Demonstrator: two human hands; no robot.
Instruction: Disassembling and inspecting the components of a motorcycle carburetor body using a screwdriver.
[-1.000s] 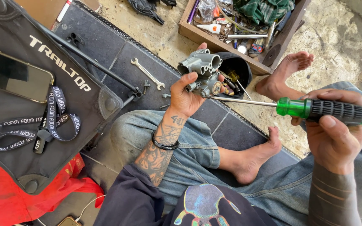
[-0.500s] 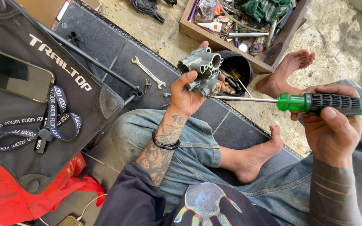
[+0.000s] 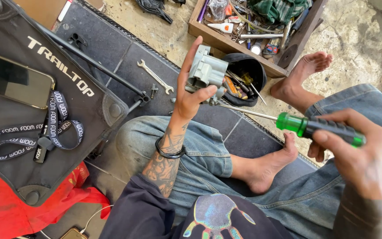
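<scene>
My left hand point(image 3: 190, 90) grips a grey cast-metal engine part point(image 3: 207, 73), held up above my left knee. My right hand point(image 3: 354, 155) is closed around the green and black handle of a long screwdriver point(image 3: 319, 127). The screwdriver's thin shaft runs left and its tip meets the underside of the metal part. I sit on the floor with bare feet, one foot point(image 3: 266, 166) tucked under my right leg.
A black round tub of small tools point(image 3: 258, 73) sits just behind the part. A wooden tray of tools point(image 3: 226, 42) lies beyond it. A silver wrench point(image 3: 154, 76) rests on the dark mat. At left is a black bag point(image 3: 80, 110) with a phone point(image 3: 16, 82) and lanyard point(image 3: 54, 128) on it.
My left hand has turned the metal part so a flat grey side faces up. My right hand with the screwdriver has dropped slightly lower, the tip staying at the part.
</scene>
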